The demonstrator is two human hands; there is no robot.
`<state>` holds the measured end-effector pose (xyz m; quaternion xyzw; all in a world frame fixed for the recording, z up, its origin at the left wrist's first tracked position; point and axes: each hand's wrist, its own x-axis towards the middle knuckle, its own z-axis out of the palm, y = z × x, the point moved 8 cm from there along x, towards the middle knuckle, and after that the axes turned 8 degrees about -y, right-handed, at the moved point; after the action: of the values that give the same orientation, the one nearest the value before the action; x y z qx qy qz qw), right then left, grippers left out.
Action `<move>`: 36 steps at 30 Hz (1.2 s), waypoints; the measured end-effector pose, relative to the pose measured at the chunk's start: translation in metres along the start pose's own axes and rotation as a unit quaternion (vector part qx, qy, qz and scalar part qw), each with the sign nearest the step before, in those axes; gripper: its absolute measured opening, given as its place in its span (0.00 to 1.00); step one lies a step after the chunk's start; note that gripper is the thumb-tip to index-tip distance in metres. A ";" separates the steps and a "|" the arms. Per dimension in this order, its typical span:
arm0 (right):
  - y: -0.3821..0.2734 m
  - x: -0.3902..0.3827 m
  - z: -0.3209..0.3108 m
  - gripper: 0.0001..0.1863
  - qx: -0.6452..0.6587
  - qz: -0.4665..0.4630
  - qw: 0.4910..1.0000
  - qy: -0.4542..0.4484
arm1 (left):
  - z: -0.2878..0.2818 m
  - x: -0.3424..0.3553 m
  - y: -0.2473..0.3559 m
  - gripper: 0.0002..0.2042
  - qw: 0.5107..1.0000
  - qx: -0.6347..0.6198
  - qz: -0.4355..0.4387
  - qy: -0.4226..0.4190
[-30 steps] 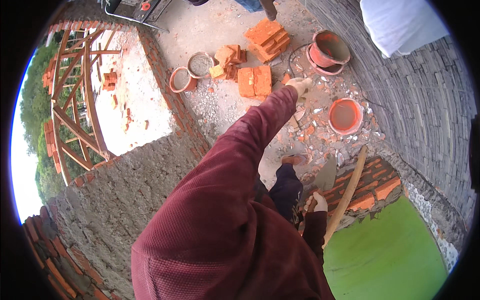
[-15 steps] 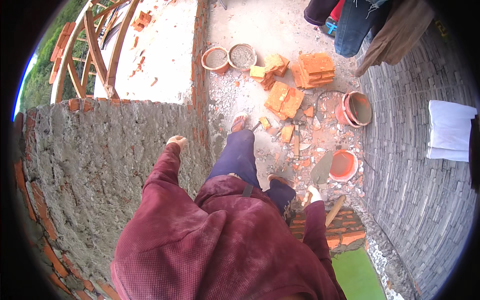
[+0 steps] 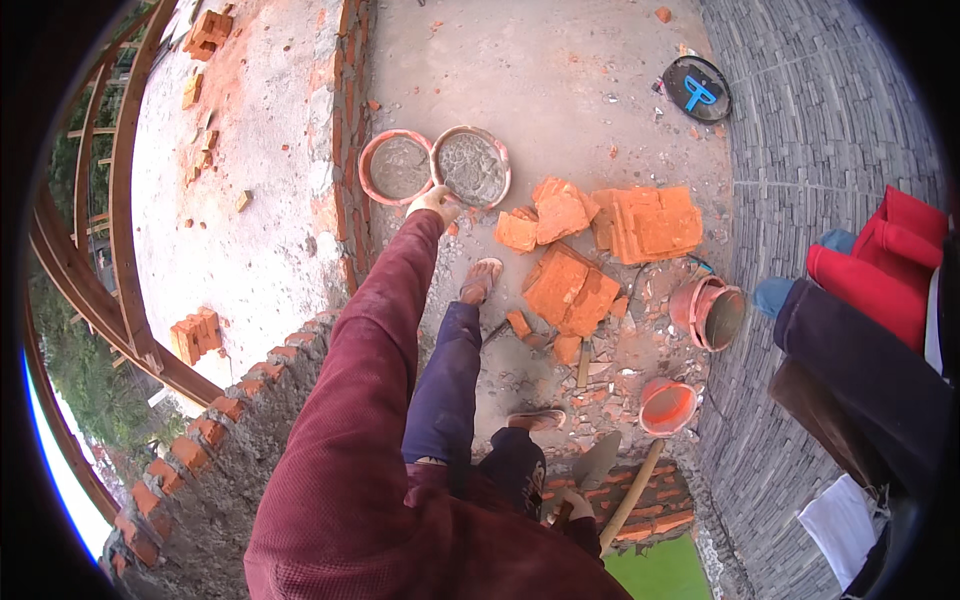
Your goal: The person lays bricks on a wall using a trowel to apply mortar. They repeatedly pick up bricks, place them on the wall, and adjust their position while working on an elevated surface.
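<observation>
My left hand [image 3: 435, 204] is stretched far forward, its fingers bent over the near rim of a bucket [image 3: 506, 180] full of wet grey mortar. A second mortar bucket [image 3: 364, 178] stands against it on the left. Down by my right leg, my right hand [image 3: 575, 508] is closed around the handle of a trowel [image 3: 597, 461]. The broad grey blade points forward, away from me. My sleeve and body partly hide this hand.
Stacked orange bricks [image 3: 650, 222] and loose bricks [image 3: 570, 290] lie ahead, beside a hammer [image 3: 584, 365] and rubble. Two more buckets [image 3: 690, 305] [image 3: 668, 408] stand by the grey right wall [image 3: 800, 130], where clothes [image 3: 860, 330] hang. A rough brick wall [image 3: 240, 420] rises on the left.
My left hand has gone from beside the rough wall to the mortar bucket. My right hand has drawn back with the trowel, and the view has shifted forward.
</observation>
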<state>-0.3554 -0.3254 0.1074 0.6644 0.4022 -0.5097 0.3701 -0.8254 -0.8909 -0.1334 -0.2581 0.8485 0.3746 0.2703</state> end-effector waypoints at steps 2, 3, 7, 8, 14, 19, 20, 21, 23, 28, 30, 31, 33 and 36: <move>0.001 -0.014 0.033 0.10 -0.007 0.011 1.000 0.003 | -0.008 0.053 0.009 0.41 0.990 0.120 -0.056 -0.041; -0.002 -0.022 0.047 0.11 -0.012 0.013 1.000 0.003 | -0.007 0.072 0.016 0.43 0.986 0.162 -0.043 -0.014; 0.007 -0.045 0.064 0.15 0.040 0.010 0.998 0.043 | 0.012 0.118 0.045 0.42 0.973 0.230 -0.021 0.001; 0.014 -0.045 0.058 0.14 0.029 0.003 0.999 0.036 | 0.018 0.133 0.036 0.39 0.980 0.189 -0.038 -0.057; 0.066 -0.102 0.038 0.10 0.085 0.018 0.990 0.108 | 0.043 0.143 0.017 0.35 0.987 -0.010 -0.082 -0.137; 0.088 -0.097 0.014 0.10 0.089 0.012 0.991 0.094 | -0.019 0.156 -0.056 0.38 0.991 0.030 -0.080 -0.107; 0.084 -0.105 0.023 0.11 0.136 -0.005 0.986 0.091 | -0.022 0.136 -0.053 0.36 0.990 0.003 -0.048 -0.131; 0.091 -0.101 0.018 0.12 0.132 -0.013 0.987 0.088 | -0.030 0.116 -0.046 0.35 0.988 -0.029 -0.016 -0.150; 0.098 -0.086 0.020 0.12 0.126 -0.028 0.989 0.066 | -0.043 0.073 -0.030 0.32 0.987 -0.033 -0.018 -0.155; 0.115 -0.067 0.033 0.12 0.168 -0.049 0.983 0.047 | -0.024 -0.047 0.038 0.32 0.982 0.063 0.025 -0.179; 0.129 -0.059 0.019 0.10 0.157 -0.065 0.984 0.051 | 0.007 -0.092 0.064 0.32 0.981 0.039 0.048 -0.185; 0.144 -0.052 0.008 0.10 0.182 -0.082 0.978 0.059 | 0.018 -0.123 0.080 0.32 0.978 0.024 0.040 -0.204; 0.173 -0.028 -0.018 0.10 0.228 -0.110 0.965 0.073 | 0.040 -0.158 0.076 0.30 0.964 0.070 0.127 -0.223; 0.201 0.009 -0.063 0.11 0.257 -0.139 0.954 0.062 | 0.094 -0.211 0.095 0.27 0.961 0.007 0.080 -0.266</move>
<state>-0.1472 -0.3482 0.1277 0.7051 0.3683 -0.5998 0.0865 -0.7089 -0.7128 -0.0024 -0.0785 0.7669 0.4437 0.4570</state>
